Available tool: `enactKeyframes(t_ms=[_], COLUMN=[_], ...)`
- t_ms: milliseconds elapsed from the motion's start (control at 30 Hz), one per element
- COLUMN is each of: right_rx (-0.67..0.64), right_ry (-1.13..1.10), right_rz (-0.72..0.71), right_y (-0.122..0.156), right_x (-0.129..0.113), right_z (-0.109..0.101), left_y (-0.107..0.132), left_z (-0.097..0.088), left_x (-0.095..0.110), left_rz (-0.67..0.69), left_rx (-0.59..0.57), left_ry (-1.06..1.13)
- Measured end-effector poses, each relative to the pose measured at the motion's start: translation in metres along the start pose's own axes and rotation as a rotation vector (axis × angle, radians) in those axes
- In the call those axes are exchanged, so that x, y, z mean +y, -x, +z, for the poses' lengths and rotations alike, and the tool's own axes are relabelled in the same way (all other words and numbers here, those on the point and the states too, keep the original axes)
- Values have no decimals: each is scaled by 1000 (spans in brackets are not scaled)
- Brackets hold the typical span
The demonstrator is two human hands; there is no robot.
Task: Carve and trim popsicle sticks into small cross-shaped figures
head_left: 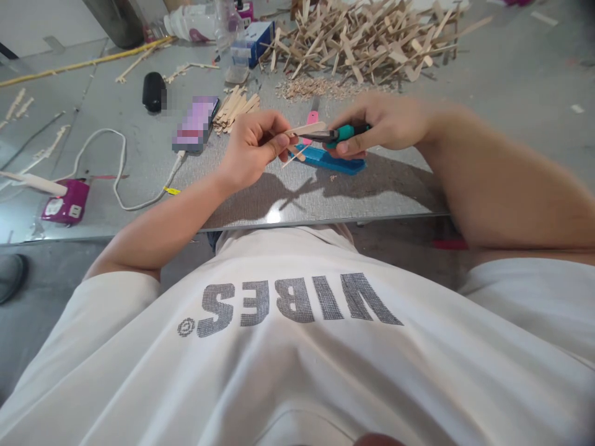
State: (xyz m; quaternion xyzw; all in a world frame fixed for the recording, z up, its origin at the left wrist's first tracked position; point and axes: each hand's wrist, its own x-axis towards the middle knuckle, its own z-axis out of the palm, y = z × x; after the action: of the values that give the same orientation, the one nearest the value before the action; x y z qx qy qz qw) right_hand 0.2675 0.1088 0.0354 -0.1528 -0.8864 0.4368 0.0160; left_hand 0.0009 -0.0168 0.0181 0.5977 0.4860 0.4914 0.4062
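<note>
Closed in a pinch, my left hand (pixel 253 148) holds a small piece made of pale craft sticks (pixel 310 128), with a thin stick jutting downward. My right hand (pixel 379 124) is wrapped round a pair of pliers (pixel 344 132) with teal and black handles. Their dark metal jaws point left and meet the sticks by my left fingertips; whether they grip them I cannot tell. Under both hands a long blue plastic object (pixel 332 161) lies on the table. Just beyond is a pink-handled tool (pixel 312 118), partly hidden.
A large heap of wooden sticks (pixel 367 40) stands at the back, with wood shavings (pixel 320 88) before it. Loose craft sticks (pixel 237 106) lie beside a phone (pixel 196 124) on a white cable (pixel 121 164). A black case (pixel 153 91) and purple box (pixel 67 201) are left.
</note>
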Motion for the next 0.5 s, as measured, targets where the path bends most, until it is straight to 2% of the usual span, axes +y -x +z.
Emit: enactKeyframes(t_ms=[133,267,367,433,500], right_rx=[-155,-180,-93,37,230], right_ry=[-242,-429,-526,-547,-491], right_rz=[-71,-33,28,7,-20], right_y=[-5,-6,3,13,22], right_x=[2,4,0,-2,-1], right_z=[5,9,4,-4,-15], left_y=[1,1,2,1,-2], left_z=[-1,0,1,0,-2], left_x=[-1,-1,-2,-5,-9], left_rz=[4,24,65,102,128], left_rx=[25,42,76,109,136], left_ry=[-2,-13,-4,29,57])
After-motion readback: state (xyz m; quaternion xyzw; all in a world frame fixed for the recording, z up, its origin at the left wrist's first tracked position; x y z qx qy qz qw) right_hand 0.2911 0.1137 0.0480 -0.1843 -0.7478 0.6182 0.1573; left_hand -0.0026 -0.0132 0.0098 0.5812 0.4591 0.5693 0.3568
